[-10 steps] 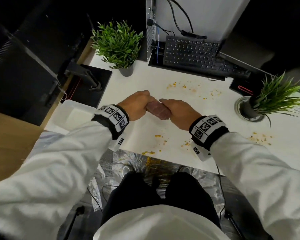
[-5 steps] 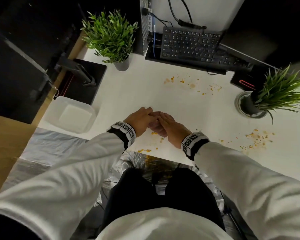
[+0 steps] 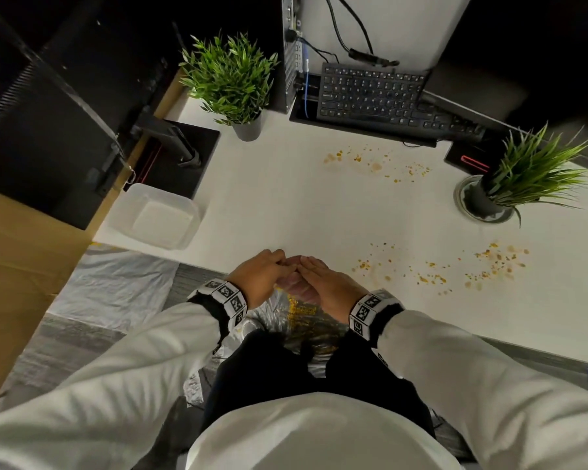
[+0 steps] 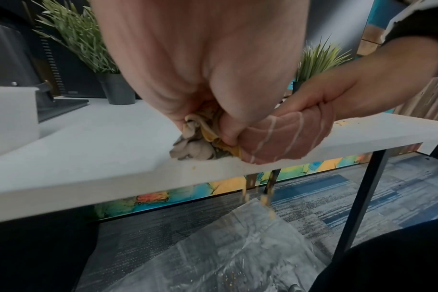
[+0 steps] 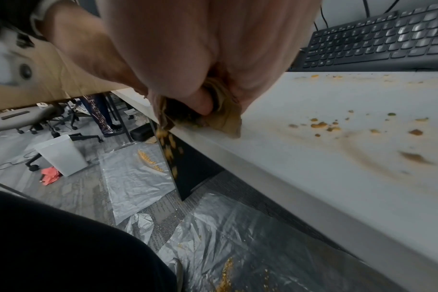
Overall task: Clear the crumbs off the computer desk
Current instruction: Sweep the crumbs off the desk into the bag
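Note:
Both hands meet at the front edge of the white desk point(image 3: 286, 205). My left hand point(image 3: 262, 273) and right hand point(image 3: 323, 283) each grip the bunched pink striped cloth point(image 4: 283, 138), which rests on the desk edge. Crumbs point(image 4: 265, 197) fall from under the cloth toward the floor, the falling crumbs point(image 5: 168, 142) showing in the right wrist view too. Orange crumbs point(image 3: 425, 276) lie right of the hands, more crumbs point(image 3: 496, 259) sit further right, and a far patch of crumbs point(image 3: 370, 161) lies before the keyboard point(image 3: 370, 93).
A white plastic container point(image 3: 163, 218) stands at the desk's left edge. Potted plants stand back left point(image 3: 231, 79) and right point(image 3: 523, 174). A monitor base point(image 3: 174, 144) is at the left. Plastic sheeting point(image 3: 306, 320) with spilled crumbs covers the floor under the desk.
Both hands have drawn the cloth back from mid-desk to the front edge. The crumbs that lay near the edge in front of me are now falling off it.

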